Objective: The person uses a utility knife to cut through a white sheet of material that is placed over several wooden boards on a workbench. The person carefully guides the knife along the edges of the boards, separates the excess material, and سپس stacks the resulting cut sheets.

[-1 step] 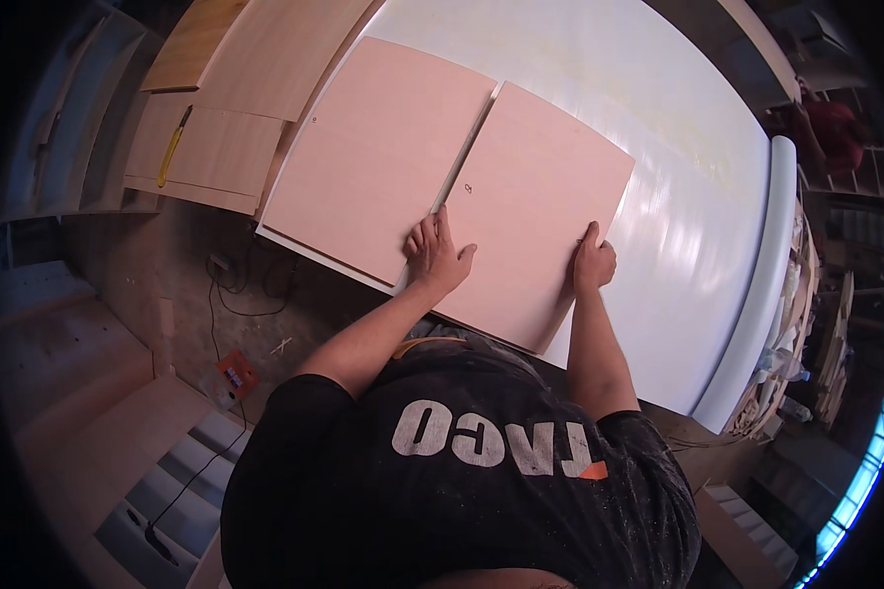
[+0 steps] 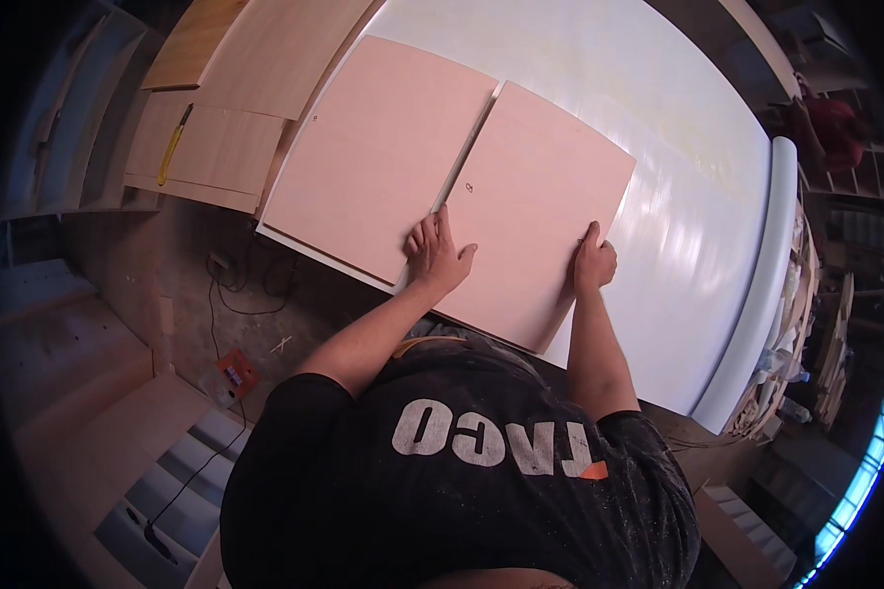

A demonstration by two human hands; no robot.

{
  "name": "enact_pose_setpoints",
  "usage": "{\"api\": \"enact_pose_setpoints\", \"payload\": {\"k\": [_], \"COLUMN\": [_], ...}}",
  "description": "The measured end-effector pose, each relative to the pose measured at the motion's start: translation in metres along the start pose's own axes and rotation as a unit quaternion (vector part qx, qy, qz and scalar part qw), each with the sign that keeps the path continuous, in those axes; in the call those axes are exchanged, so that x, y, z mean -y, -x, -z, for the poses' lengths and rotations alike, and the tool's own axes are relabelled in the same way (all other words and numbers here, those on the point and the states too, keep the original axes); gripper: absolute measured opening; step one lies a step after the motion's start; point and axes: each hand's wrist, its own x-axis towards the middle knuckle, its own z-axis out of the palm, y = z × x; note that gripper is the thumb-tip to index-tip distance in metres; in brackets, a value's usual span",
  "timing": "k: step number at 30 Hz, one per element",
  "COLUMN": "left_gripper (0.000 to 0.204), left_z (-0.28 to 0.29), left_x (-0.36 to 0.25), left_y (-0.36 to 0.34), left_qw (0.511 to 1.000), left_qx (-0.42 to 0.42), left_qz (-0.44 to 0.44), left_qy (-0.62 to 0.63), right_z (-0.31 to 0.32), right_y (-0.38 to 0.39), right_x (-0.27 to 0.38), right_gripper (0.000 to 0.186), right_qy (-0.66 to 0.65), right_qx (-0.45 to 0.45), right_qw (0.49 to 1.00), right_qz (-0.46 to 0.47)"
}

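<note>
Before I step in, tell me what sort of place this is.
Probably a woodworking or furniture workshop: two flat, pinkish, rectangular wood-like panels lie on a glossy white sheet, and a slim yellow-and-black hand tool rests among pale wooden boards.

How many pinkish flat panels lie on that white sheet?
2: the left panel, and the right panel beside it, slightly apart at the top. Any stacked underneath would be hidden.
</note>
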Motion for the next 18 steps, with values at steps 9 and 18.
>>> {"api": "enact_pose_setpoints", "payload": {"k": [9, 18], "left_gripper": [0.091, 0.083], "left_z": [0.016, 0.010], "left_x": [-0.002, 0.007], "left_y": [0.011, 0.035], "left_qw": [1.000, 0.997], "left_qx": [0.000, 0.006], "left_qz": [-0.012, -0.056], "left_qy": [0.009, -0.051], "right_z": [0.000, -0.002], "right_y": [-0.003, -0.003], "right_x": [-0.003, -0.005], "right_gripper": [0.074, 0.074], "right_qy": [-0.005, -0.030], "right_qx": [0.020, 0.022], "right_qw": [0.999, 0.999], "right_qz": [0.031, 0.024]}}
